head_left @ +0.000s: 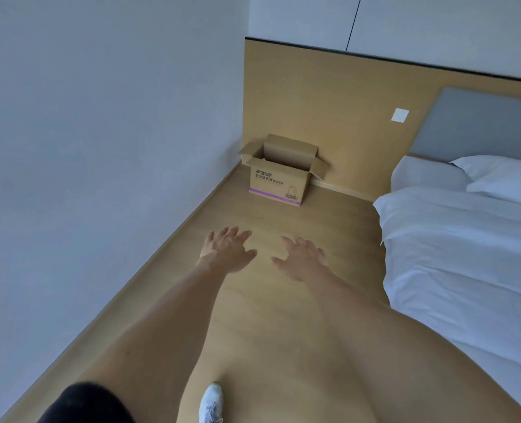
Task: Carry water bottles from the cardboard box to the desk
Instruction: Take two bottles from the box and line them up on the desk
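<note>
- Box (pixel 279 178) stands on the floor (pixel 283 300) in the far corner, where the left wall (pixel 100 117) meets the wood panel (pixel 329 102); its flaps are folded open and up.
- Bottles: I see none. The box's inside is hidden from this angle, so I cannot tell how many are left or how they lie.
- My left hand (pixel 227 250) reaches forward, fingers spread and straight, holding nothing.
- My right hand (pixel 303 257) does the same just beside it, fingers loosely fanned, also empty.
- The box lies straight ahead of both hands and well apart from them, a little nearer the right hand's line than the left's; neither is close enough to touch it.
- Its long side runs roughly across my path, with the printed face turned toward me, so I judge the opening is best reached from above once I am closer.
- I judge the step in hand to be the approach, with no bottle picked up yet.
- A bed (pixel 466 254) with white sheets fills the right side, leaving a lane of floor between it and the wall.
- My shoe (pixel 212 403) shows at the bottom edge. The desk is not in view.
</note>
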A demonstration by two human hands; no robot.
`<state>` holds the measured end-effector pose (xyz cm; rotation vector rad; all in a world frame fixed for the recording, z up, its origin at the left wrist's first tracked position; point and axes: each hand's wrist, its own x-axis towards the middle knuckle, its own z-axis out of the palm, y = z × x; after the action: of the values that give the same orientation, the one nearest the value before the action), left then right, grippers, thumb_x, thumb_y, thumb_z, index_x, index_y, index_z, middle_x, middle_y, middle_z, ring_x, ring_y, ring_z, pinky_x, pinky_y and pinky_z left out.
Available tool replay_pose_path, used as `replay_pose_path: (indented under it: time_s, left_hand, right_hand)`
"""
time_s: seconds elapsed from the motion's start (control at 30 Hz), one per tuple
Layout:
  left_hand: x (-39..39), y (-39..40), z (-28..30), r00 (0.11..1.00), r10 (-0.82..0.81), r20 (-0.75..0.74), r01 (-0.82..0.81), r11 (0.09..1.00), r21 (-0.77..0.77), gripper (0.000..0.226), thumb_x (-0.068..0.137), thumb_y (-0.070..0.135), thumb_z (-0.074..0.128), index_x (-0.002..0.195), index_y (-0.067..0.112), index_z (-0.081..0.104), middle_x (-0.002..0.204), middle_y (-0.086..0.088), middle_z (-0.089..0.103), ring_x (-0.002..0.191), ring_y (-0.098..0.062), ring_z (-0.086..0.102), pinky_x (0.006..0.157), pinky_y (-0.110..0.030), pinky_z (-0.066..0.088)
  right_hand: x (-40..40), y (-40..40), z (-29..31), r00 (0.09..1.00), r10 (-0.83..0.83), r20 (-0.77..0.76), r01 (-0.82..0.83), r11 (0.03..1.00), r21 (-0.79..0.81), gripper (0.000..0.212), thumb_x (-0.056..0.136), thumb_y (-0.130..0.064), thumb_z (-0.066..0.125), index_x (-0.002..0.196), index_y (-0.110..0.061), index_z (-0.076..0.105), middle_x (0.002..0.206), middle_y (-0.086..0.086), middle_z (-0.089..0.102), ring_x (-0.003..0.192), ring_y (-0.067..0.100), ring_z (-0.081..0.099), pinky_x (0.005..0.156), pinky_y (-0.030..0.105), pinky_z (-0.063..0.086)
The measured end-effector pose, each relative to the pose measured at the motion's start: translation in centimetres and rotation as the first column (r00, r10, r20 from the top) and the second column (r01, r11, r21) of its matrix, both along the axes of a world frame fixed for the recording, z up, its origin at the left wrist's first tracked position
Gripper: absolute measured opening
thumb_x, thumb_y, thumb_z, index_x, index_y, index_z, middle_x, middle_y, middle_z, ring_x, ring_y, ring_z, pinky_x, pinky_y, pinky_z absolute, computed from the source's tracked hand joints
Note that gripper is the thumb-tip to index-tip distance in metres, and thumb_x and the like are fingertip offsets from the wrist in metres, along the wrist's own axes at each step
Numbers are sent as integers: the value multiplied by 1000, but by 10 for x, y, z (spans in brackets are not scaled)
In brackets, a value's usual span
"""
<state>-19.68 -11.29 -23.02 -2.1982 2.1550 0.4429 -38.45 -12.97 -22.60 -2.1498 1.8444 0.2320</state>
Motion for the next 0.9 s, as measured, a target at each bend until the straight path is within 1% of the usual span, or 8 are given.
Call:
replay_pose_path:
  time_s: [0.13,0.37,0.47,0.63,0.73,0.9]
  left_hand:
    - [33,-79,7,999,-46,-18,46,999,-9,61,100,56,37,156,37,24,165,1,21,153,-21,13,124,-49,7]
    - [68,-189,6,994,-110,-9,110,994,20,61,100,54,38,157,37,22,164,0,23,152,-21,16,124,-50,8]
    - [69,-230,-1,992,-129,2,129,991,34,61,101,54,38,157,38,22,165,0,23,152,-21,17,124,-49,9]
    - [61,-303,-13,987,-161,-2,161,987,30,59,100,52,39,156,37,25,163,-1,27,151,-22,19,123,-50,10]
    - [53,-354,-19,985,-172,21,171,985,30,58,100,52,39,155,36,27,162,-2,29,150,-24,21,123,-50,11]
    - [41,-448,-23,986,-155,58,154,988,20,59,98,53,41,154,34,30,158,-1,35,146,-27,30,121,-50,19]
  right_hand:
    - [30,-67,7,999,-46,-13,46,999,2,70,95,-63,42,156,-35,21,164,4,22,150,27,22,117,47,23]
    - [65,-161,5,993,-109,33,109,994,-4,70,93,-64,43,155,-37,24,162,5,28,148,27,26,115,47,26]
    - [65,-198,0,989,-144,39,145,990,1,70,92,-65,44,154,-37,25,161,4,30,147,27,28,114,47,28]
    - [55,-265,-16,980,-194,52,193,981,20,70,92,-65,45,154,-37,26,158,3,34,145,28,29,112,48,28]
    - [48,-314,-25,976,-209,70,207,978,29,70,92,-65,44,153,-37,27,156,4,36,144,28,31,112,47,29]
    - [35,-410,-34,971,-214,108,208,976,70,73,91,-66,45,154,-35,26,157,7,34,145,28,29,115,49,27]
